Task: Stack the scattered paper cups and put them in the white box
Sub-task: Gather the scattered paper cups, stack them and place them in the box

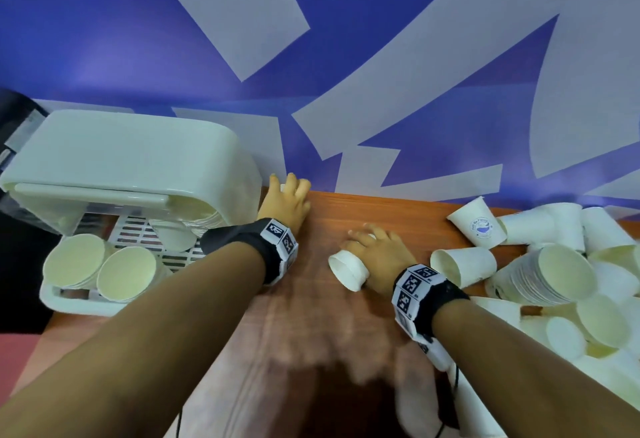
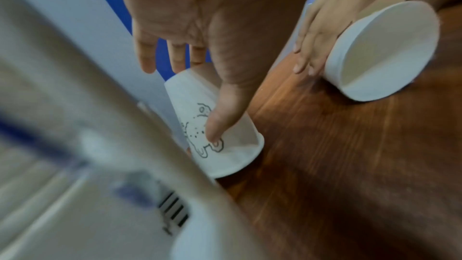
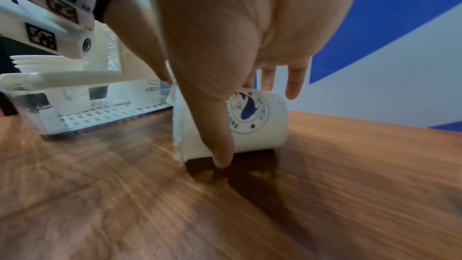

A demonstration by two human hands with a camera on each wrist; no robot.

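I see the wooden table stretching out under both arms. At nine o'clock sits the white box, lid up, cup stacks lying inside. At three o'clock, the heap of scattered paper cups. My left hand at twelve o'clock grasps a sketched cup just beside the box, thumb pressed on its side. My right hand grasps a fish-logo cup lying on its side on the table, centre.
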